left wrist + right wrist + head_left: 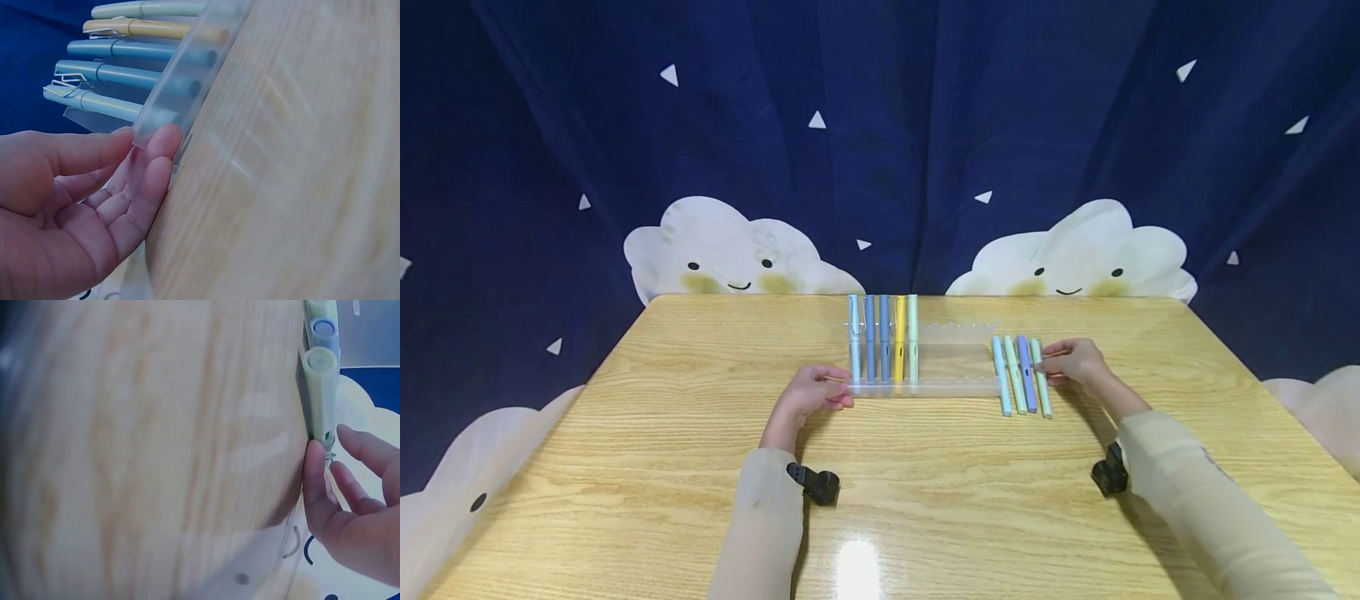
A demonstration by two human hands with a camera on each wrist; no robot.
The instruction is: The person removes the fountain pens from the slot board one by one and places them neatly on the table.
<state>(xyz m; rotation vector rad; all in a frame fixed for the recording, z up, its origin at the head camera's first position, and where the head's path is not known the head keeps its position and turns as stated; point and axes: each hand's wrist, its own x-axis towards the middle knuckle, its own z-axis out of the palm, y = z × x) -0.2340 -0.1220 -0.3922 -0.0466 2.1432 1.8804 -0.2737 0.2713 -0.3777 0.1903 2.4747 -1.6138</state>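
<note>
My left hand [816, 389] pinches the front left corner of a clear pen stand [955, 388], thumb on one face and fingertips behind it in the left wrist view. Side by side in the stand's left part lean several capped pens: light blue [855, 350], two darker blue, yellow [899, 350] and pale green [913, 350]. My right hand [1075, 364] is at the rightmost light green pen [321, 394] on the table, thumb and a fingertip around its clip end. Beside that pen lie a purple pen [1027, 375], another green pen [1015, 377] and a light blue pen [1002, 379].
The stand's right slots [955, 358] hold no pens. A wooden table [940, 500] lies under everything, with a dark blue curtain [880, 150] bearing white clouds behind its far edge. Small black cameras are strapped to both sleeves.
</note>
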